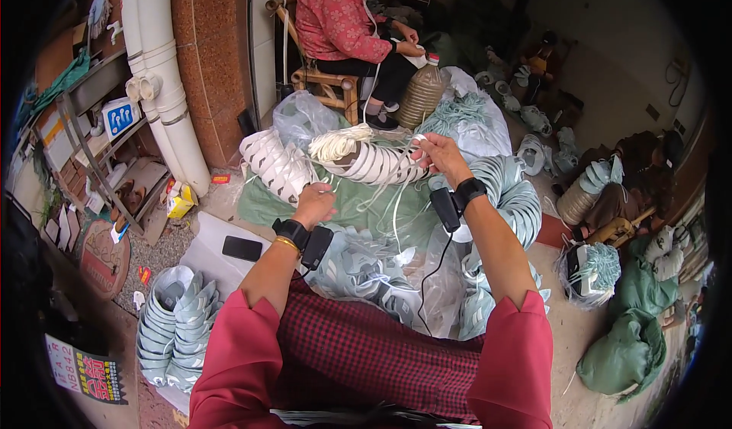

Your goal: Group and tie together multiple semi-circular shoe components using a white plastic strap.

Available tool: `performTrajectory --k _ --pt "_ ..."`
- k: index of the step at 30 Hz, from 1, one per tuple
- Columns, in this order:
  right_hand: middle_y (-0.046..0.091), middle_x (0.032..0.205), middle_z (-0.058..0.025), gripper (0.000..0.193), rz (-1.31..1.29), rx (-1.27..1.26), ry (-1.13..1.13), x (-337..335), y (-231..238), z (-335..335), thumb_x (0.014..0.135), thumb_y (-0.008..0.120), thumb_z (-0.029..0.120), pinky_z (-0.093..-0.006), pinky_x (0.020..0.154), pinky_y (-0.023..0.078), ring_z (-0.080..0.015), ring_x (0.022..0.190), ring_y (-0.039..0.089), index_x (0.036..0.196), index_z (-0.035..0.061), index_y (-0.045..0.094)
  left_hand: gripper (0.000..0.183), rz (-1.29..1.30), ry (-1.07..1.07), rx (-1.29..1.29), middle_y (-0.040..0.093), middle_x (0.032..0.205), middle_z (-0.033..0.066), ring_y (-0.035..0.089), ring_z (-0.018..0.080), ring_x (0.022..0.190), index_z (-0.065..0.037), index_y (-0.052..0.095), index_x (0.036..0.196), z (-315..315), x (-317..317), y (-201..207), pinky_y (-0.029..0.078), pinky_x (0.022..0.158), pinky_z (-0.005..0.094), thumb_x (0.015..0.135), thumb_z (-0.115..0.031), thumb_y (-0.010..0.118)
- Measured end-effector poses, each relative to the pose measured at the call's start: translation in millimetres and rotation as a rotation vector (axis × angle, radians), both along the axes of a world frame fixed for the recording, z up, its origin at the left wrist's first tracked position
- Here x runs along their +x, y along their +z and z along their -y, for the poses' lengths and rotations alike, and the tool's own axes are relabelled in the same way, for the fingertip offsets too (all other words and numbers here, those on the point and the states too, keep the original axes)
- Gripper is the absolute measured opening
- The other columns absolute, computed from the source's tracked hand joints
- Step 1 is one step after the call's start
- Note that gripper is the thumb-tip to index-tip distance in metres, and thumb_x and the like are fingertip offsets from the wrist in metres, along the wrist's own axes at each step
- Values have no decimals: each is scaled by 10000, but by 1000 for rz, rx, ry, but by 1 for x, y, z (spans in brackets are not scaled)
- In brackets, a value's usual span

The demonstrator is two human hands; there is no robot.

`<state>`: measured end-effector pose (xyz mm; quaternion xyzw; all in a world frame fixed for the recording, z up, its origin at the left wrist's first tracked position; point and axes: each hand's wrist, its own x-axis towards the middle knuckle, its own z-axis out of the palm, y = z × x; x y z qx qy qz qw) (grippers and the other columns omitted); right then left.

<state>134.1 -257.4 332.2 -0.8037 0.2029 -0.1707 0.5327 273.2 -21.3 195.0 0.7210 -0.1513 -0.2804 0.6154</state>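
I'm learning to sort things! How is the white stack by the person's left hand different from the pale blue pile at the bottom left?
The white stack is white, while the pale blue pile is bluish. The white stack lies on its side; the pale blue pile seems to stand up. The white stack is one row; the pale blue pile has two. Both are many pieces nested together.

I see the white stack (pixel 276 168) as smooth, matt sheet mat'l, exact type unclear. Green sheet (pixel 263 206) below: matt, wrinkled, cloth or woven plastic, can't tell. Phone (pixel 242 247): smooth, glossy. Clear bag (pixel 306 116): thin, shiny plastic. Pipes (pixel 162 86): smooth plastic. Chair (pixel 326 80): wood/bamboo, slight sheen. Pillar (pixel 211 63): speckled, stone-like. Checked lap cloth (pixel 366 337): matt fabric.
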Motion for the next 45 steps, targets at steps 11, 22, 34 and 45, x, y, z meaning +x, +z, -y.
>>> performTrajectory --k 11,22,34,45 --pt "654 844 25 280 23 87 29 -5 -8 -2 922 474 192 -144 476 374 -7 595 508 1173 119 575 375 31 -33 -9 597 974 111 626 180 678 -6 518 1134 0 -8 9 491 535 275 794 -151 583" --pt "653 888 8 344 16 200 -19 -4 -14 -3 902 458 144 -160 486 380 -27 597 516 1241 111 505 354 32 -34 13 602 976 107 623 178 682 -18 538 1122 0 -10 10 492 549 280 799 -155 587" --pt "651 892 -27 506 29 247 -52 2 -23 10 846 485 95 -171 492 392 -53 600 527 1339 90 371 278 61 -38 -16 605 865 75 589 168 653 -17 574 1021 0 -13 10 477 536 280 771 -139 594" --pt "648 883 -20 471 17 246 -67 0 -40 10 859 476 93 -170 474 399 -47 598 532 1325 98 403 241 85 -64 30 616 815 68 588 163 662 -18 604 981 1 -17 14 477 538 284 788 -161 583"
